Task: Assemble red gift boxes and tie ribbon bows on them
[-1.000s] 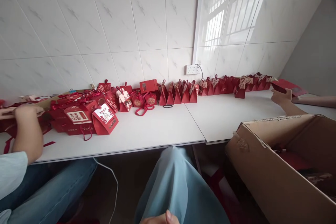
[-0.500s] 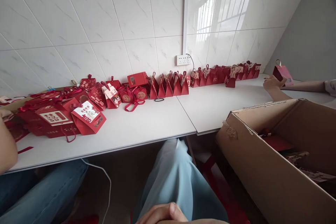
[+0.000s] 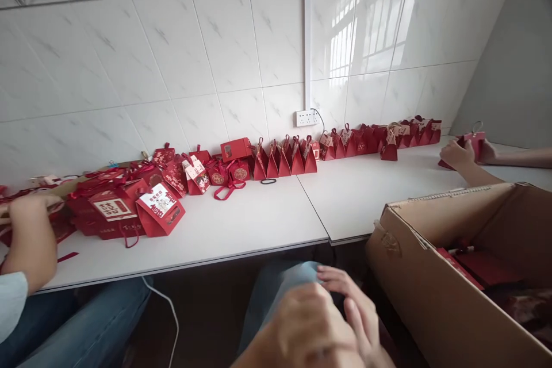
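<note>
Cardboard box stands open at 4 o'clock, just beside both hands, with red packets inside. I judge it light but wide and somewhat floppy, so the near rim is the best hold. Right hand, at 6 o'clock, has its grip loosely spread and empty, touching the left hand, whose grip I cannot tell. Gift bags line the tabletop at 12 o'clock.

The scene is lit brightly and evenly by daylight. A barred window is mirrored as pale glare on the glossy wall tiles. Deep shadow is held beneath the table. The left hand and right hand are blurred, and lines are skewed towards the edges.
</note>
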Demonstrator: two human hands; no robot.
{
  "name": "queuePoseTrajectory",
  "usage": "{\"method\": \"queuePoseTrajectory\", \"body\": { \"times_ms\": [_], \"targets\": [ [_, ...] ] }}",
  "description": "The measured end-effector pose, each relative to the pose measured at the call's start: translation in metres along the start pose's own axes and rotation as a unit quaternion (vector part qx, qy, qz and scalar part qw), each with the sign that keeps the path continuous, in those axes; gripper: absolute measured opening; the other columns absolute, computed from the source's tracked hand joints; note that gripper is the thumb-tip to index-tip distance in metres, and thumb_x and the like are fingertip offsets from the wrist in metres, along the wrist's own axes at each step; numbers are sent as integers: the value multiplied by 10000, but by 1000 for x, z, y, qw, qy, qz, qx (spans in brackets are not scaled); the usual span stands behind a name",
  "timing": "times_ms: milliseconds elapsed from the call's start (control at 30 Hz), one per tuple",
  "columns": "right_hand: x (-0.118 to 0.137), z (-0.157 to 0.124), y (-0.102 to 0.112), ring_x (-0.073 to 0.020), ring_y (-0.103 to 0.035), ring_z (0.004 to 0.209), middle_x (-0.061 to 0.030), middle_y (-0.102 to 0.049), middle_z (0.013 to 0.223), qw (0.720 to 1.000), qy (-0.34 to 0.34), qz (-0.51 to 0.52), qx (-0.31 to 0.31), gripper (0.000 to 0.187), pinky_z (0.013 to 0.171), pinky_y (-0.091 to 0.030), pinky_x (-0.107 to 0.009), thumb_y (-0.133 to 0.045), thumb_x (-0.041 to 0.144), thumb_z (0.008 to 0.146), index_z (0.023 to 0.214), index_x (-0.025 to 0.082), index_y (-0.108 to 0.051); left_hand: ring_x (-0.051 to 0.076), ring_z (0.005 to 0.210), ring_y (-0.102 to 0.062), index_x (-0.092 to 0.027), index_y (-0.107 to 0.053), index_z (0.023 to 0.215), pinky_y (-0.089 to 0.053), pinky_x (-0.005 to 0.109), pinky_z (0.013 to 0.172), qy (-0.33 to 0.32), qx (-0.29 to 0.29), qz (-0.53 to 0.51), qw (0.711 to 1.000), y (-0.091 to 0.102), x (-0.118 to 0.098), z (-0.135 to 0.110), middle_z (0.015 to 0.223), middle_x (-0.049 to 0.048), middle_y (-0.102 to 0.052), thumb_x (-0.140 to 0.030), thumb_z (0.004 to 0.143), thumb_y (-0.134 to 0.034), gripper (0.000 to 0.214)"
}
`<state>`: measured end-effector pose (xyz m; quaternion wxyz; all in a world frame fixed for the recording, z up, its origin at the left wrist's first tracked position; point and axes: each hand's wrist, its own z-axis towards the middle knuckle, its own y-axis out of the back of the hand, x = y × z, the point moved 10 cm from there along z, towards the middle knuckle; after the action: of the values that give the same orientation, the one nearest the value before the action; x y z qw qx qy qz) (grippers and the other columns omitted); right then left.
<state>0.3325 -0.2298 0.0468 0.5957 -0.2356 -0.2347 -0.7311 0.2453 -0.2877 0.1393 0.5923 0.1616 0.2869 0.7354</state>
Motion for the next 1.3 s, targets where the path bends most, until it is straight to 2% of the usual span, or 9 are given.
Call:
{"method": "queuePoseTrajectory", "body": {
  "times_ms": [100,200,267,367,533,767,867,1167,1300],
  "targets": [
    [-28,22,30,-244,-648,979,-97,-695,936,997,28,-76,-20,297,806,-549,-398,-354,218,941,884,195,-644,139,614,-571,-206,-512,838,-494,282,554,51,-75,-10,996,34,49,0,663,21,-566,-126,849,-390,146],
    [-57,40,35,-224,-646,966,-91,-692,915,989,48,-134,-35,280,804,-544,-374,-371,151,922,841,189,-636,138,706,-584,-192,-532,898,-518,270,634,212,-86,72,971,62,125,-26,788,44,-584,-145,815,-440,133],
    [-74,47,29,-214,-647,963,-87,-690,918,984,55,-165,-38,257,796,-545,-357,-388,141,915,844,190,-630,157,764,-594,-202,-544,919,-530,302,705,345,-140,154,915,101,176,-63,869,47,-595,-233,790,-473,150],
    [-94,49,10,-213,-642,987,-93,-682,985,977,57,-202,-18,213,793,-545,-354,-406,165,917,920,187,-618,220,944,-565,-185,-482,1020,-507,390,827,430,-227,233,842,167,221,-115,1049,98,-537,-262,735,-515,297],
    [-112,38,-17,-218,-644,938,-70,-688,948,959,83,-271,26,176,790,-510,-373,-428,229,923,946,198,-600,302,1197,-403,-156,-361,1124,-328,501,1044,547,-343,332,688,258,254,-195,1142,123,-393,-197,637,-572,532],
    [-115,30,-26,-233,-619,903,-84,-660,932,935,93,-341,20,186,767,-441,-373,-417,285,915,890,189,-574,447,1267,-277,-116,-298,1189,-266,651,982,657,-381,345,552,277,278,-277,1231,212,-326,-371,618,-681,733],
    [-114,27,-29,-234,-611,906,-89,-654,935,929,106,-355,16,189,772,-427,-371,-413,276,914,894,183,-576,434,1271,-286,-122,-289,1192,-297,637,969,665,-376,342,547,274,287,-297,1241,220,-346,-429,615,-687,765],
    [-110,32,-31,-214,-634,880,-69,-665,901,930,97,-355,1,150,770,-448,-360,-428,181,895,877,189,-577,435,1229,-342,-161,-376,1036,-300,682,976,642,-374,291,603,281,305,-317,1134,171,-457,-408,560,-692,622],
    [-111,35,-30,-212,-635,905,-63,-667,931,933,66,-352,20,157,772,-468,-358,-429,190,902,898,206,-586,402,1177,-404,-202,-436,893,-369,616,988,577,-387,257,672,259,301,-301,973,103,-493,-464,538,-723,526]
  ]
}}
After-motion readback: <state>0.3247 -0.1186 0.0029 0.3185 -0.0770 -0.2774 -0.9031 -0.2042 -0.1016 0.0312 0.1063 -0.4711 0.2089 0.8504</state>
